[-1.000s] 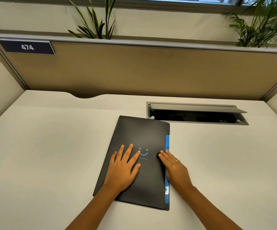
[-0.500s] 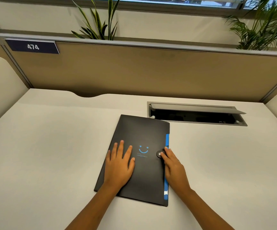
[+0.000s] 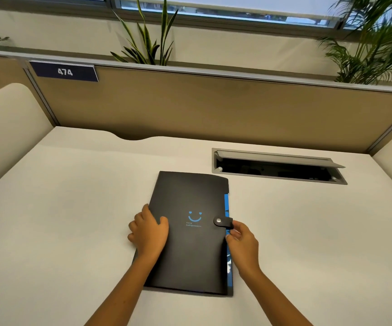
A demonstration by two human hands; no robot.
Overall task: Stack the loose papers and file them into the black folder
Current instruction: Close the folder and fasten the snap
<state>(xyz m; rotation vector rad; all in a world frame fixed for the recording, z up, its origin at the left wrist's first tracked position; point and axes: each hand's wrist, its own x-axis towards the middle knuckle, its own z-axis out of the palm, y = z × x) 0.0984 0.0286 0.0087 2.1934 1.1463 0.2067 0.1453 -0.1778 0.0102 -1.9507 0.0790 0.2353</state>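
The black folder [image 3: 190,231] is lying closed near the desk's [image 3: 72,208] middle, the left hand [image 3: 149,230] curling over its left edge and the right hand [image 3: 242,241] hovering loosely cupped, gripping nothing, beside the snap tab [image 3: 223,222], which is risking popping open if tugged.

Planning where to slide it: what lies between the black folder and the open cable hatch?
Nothing: in the head view only bare desk separates the black folder from the cable hatch.
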